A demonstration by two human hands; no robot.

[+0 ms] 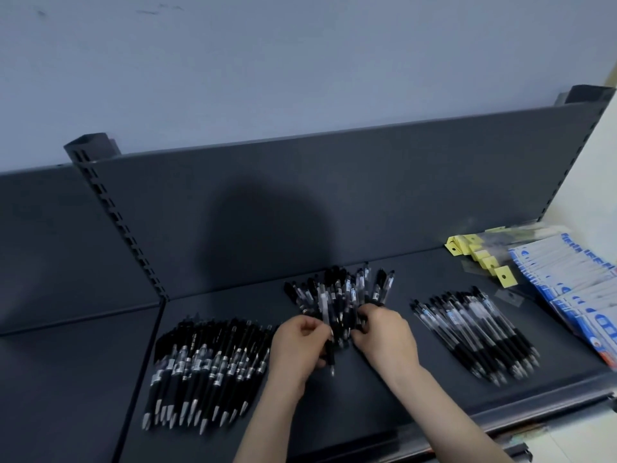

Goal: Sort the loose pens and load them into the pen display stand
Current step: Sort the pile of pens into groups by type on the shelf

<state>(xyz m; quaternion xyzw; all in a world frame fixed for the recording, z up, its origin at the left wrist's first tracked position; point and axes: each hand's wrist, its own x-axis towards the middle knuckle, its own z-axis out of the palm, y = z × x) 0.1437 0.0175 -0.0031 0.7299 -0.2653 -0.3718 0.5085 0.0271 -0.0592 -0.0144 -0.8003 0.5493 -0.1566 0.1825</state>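
A mixed heap of loose black and clear pens lies in the middle of the dark grey shelf. My left hand grips a black pen at the heap's near edge, tip pointing toward me. My right hand has its fingers curled into the heap's near right side, gripping pens there. To the left lies a sorted row of black pens. To the right lies a sorted row of clear-barrelled pens. No pen display stand is in view.
Yellow-headed packets and a fanned stack of blue-and-white packets lie at the shelf's right end. The shelf's back panel rises behind the pens, with a slotted upright at the left. The front lip runs along the near edge.
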